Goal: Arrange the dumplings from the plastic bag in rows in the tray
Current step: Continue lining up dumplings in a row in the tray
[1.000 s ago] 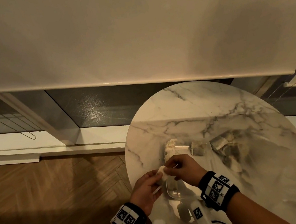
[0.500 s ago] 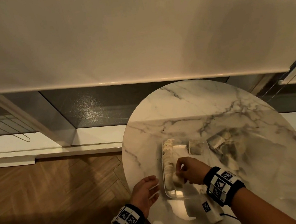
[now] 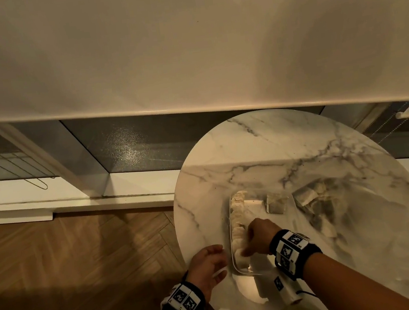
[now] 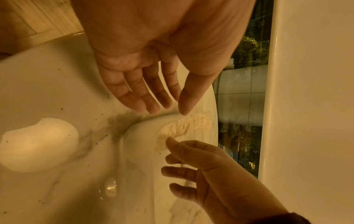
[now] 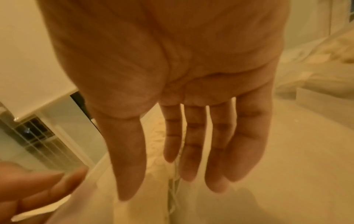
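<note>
Right hand (image 3: 257, 236) over the tray (image 3: 265, 270), fingers straight and slightly apart, holding nothing.
One row of dumplings (image 3: 238, 224) lies along the tray's left wall; plastic bag (image 3: 316, 200) just right of tray holds more. Left hand (image 3: 207, 263) hovers just left of tray, fingers loose, empty. Dumplings likely soft, light, floury, easily torn: pinch gently at the thick pleated ridge, not the belly.

We stood in what looked like a home living space. A round marble desk (image 3: 288, 149) sat on a herringbone wood floor (image 3: 69, 263), close against a low window (image 3: 132, 148) with a pale roller blind (image 3: 183, 40) drawn most of the way down, its bead chain (image 3: 402, 123) hanging at the right.
</note>
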{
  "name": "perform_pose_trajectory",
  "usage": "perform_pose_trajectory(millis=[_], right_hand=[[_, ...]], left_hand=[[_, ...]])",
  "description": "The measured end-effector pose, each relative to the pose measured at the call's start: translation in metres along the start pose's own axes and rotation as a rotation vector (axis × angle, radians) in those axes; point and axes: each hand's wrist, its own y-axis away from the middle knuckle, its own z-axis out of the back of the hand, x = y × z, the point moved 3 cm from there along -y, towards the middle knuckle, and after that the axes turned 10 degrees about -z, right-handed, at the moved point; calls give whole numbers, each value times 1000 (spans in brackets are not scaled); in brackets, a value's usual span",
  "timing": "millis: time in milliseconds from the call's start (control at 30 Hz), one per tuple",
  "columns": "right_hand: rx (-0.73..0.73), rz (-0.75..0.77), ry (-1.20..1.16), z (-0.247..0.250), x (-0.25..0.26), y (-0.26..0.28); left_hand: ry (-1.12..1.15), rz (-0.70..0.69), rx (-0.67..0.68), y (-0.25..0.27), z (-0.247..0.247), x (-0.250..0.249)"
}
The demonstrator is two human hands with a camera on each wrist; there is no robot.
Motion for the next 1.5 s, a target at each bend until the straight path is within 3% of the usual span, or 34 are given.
perform_pose_trajectory(millis=[167,267,400,633,833,967,1200,1500], right_hand=[[141,-89,181,-13,-4,-2],[152,-69,223,-21,-3,0],[100,-43,167,-22,1,-4],[174,-55,110,-19,6,-8],[144,-53,81,-16,6,-10],[216,-54,104,-20,8,-10],[81,35,180,-24,16,-7],[77,-17,66,-12,13,-12]], left_hand=[[-18,20,21,2,-4,4],[-39,12,21,2,-8,4],[-67,0,29,2,-11,3],[-69,-10,46,3,-13,3],[-82,-10,43,2,-14,1],[-84,-4,44,2,-13,1],[-97,-9,50,1,-14,0],[-98,4,44,-3,-13,2]])
